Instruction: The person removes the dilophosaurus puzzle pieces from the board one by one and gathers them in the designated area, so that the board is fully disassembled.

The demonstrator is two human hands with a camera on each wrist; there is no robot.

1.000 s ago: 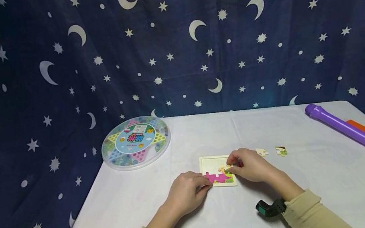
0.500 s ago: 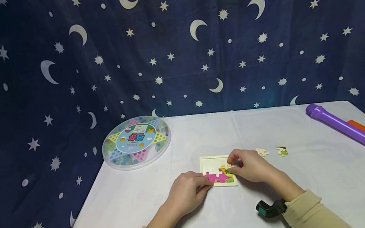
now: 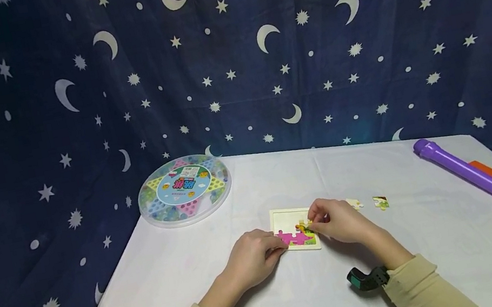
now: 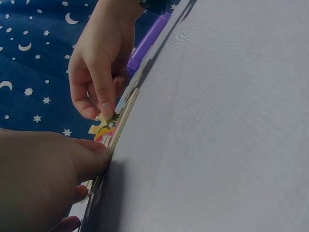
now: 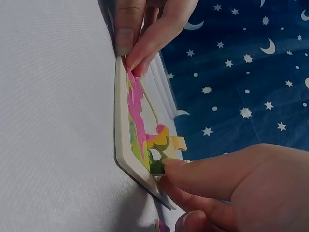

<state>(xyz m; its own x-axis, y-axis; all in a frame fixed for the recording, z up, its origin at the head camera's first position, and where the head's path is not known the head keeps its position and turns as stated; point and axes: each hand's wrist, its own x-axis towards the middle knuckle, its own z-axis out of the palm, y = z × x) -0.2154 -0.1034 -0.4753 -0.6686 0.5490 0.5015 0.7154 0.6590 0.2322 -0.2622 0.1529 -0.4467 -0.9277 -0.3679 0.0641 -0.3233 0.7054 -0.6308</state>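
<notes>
A small jigsaw puzzle tray (image 3: 281, 214) with a pale rim lies on the white table, with joined pink and green pieces along its near side. My left hand (image 3: 255, 256) pinches the tray's near left corner between thumb and fingers. At the tray's right side, my right hand (image 3: 340, 220) pinches a yellow and green puzzle piece (image 5: 159, 145). That piece is tilted up in the right wrist view, its lower edge close to the pink pieces; whether it touches them I cannot tell. Part of the tray is hidden behind the right fingers.
Two loose puzzle pieces lie right of the tray, a pale one (image 3: 355, 203) partly behind the right hand and a green-brown one (image 3: 380, 202). A round clear game box (image 3: 183, 191) sits back left. A purple tube (image 3: 463, 170) and an orange object (image 3: 485, 169) lie at right.
Very little differs. The left hand keeps its hold on the tray. The right fingers and the held puzzle piece have shifted slightly at the tray's right side.
</notes>
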